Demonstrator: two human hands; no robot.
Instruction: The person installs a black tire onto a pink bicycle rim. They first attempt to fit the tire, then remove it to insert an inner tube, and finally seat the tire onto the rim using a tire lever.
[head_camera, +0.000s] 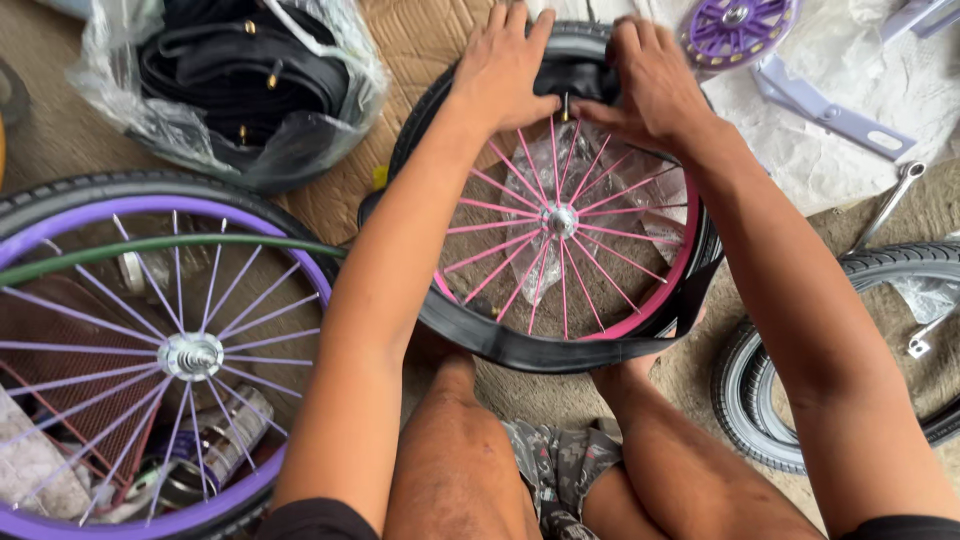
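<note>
Floor (560, 395): bare, gritty concrete, grey-brown.
Cardboard sheet (420, 40): flattened, tan, laid on floor.
White wrapping sheet (850, 150): crumpled, right of cardboard sheet.
Light: soft, even daylight, faint shadows.

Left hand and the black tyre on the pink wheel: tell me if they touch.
Touching. The head view shows the left hand lying flat on the black tyre at the far side of the pink wheel, fingers over its edge, no gap.
</note>
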